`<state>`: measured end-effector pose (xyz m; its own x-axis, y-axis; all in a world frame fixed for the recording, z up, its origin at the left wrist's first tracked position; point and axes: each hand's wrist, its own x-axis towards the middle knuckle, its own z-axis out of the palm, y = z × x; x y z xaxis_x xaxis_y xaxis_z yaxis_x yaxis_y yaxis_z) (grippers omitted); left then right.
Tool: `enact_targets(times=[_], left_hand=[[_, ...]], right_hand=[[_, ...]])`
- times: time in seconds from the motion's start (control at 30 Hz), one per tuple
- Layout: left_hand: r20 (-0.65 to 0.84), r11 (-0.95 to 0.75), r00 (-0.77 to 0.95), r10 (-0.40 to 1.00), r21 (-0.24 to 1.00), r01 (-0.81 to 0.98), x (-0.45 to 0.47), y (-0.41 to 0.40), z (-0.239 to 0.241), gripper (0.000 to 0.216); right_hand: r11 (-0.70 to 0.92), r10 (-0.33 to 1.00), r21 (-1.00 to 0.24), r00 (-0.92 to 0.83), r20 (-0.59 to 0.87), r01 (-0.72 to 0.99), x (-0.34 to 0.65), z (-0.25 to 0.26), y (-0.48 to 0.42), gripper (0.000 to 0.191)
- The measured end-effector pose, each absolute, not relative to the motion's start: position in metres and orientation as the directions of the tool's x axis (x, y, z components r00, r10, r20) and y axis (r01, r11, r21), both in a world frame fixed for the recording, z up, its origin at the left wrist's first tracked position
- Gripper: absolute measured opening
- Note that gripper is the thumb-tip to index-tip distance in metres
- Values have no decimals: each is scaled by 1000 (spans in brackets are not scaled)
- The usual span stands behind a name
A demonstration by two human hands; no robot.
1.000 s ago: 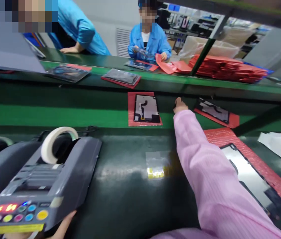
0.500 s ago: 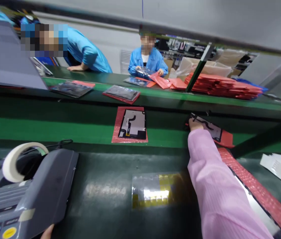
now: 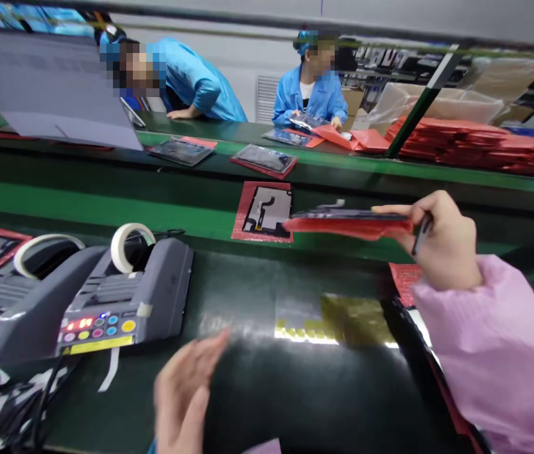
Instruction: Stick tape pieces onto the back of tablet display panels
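Right hand [image 3: 449, 239] pinches one end of a dark panel [image 3: 342, 214] and its red sheet [image 3: 349, 228] above the bench [image 3: 295, 394]; left hand [image 3: 181, 384] blurred, fingers extended, empty, near tape dispenser [image 3: 165, 293]. One-ended grip could let the panel slide off.

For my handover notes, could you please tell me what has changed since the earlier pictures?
The right hand has taken hold of the dark panel and red sheet from the right of the green ledge, lifting them leftward. The left hand has moved right, away from the tape dispenser, and is open above the bench. The other panel on the ledge and that dispenser stayed put.
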<state>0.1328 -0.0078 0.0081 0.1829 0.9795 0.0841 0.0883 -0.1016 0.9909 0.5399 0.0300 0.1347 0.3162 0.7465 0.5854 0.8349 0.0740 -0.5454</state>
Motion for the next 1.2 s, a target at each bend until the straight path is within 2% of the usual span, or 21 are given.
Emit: enact_targets(times=[0.03,0.07,0.17,0.23,0.3,0.37,0.4,0.53,0.6,0.7,0.8,0.87,0.93,0.97,1.03,1.07,1.13,1.2], left_hand=[[16,9,271,962,996,-88,144,-3,2,57],[-85,182,433,897,965,-187,153,2,-3,71],[-324,508,522,789,822,-257,168,16,-5,91],[-483,649,489,727,717,-256,166,21,-1,87],[-629,753,442,639,628,-195,160,20,1,74],[-714,792,360,601,593,-146,153,18,0,69],[-726,786,314,612,601,-143,149,17,0,69],[-714,754,252,654,641,-141,140,19,0,55],[-710,747,244,661,652,-129,139,22,2,55],[-699,739,259,667,664,-115,145,29,4,66],[-683,729,314,659,684,-43,152,32,-4,74],[-565,587,274,778,809,1,155,29,-15,77],[-282,271,185,941,959,81,153,20,-26,81],[-102,75,163,981,984,164,150,15,-31,83],[200,-282,245,948,887,367,141,5,-37,88],[282,-420,347,895,796,435,136,1,-39,90],[323,-621,570,756,630,466,125,-3,-39,92],[286,-733,727,624,536,419,118,-5,-41,91]], right_hand=[[224,718,-592,279,638,774,517,129,14,41],[355,697,-629,252,671,692,494,118,-1,40],[568,728,-675,95,679,471,433,69,-41,27],[501,804,-741,77,590,448,407,30,-65,27],[364,909,-767,-24,415,529,399,-4,-84,27],[253,966,-739,-118,231,624,406,-27,-98,21],[198,979,-717,-105,173,668,415,-35,-102,19],[-33,974,-605,162,160,795,466,-48,-102,28],[-17,980,-567,126,153,824,491,-52,-98,28],[58,989,-573,33,147,818,514,-55,-96,26],[49,963,-611,125,240,790,514,-51,-101,24],[19,909,-674,269,320,739,503,-44,-104,19],[-18,849,-769,416,326,640,489,-34,-105,32],[-37,835,-819,468,290,572,483,-29,-103,36],[-60,846,-904,502,180,424,471,-24,-98,31],[-71,864,-928,487,126,366,467,-23,-95,24],[-84,893,-942,444,73,325,462,-26,-91,17],[-91,903,-927,422,77,363,461,-31,-91,19]])
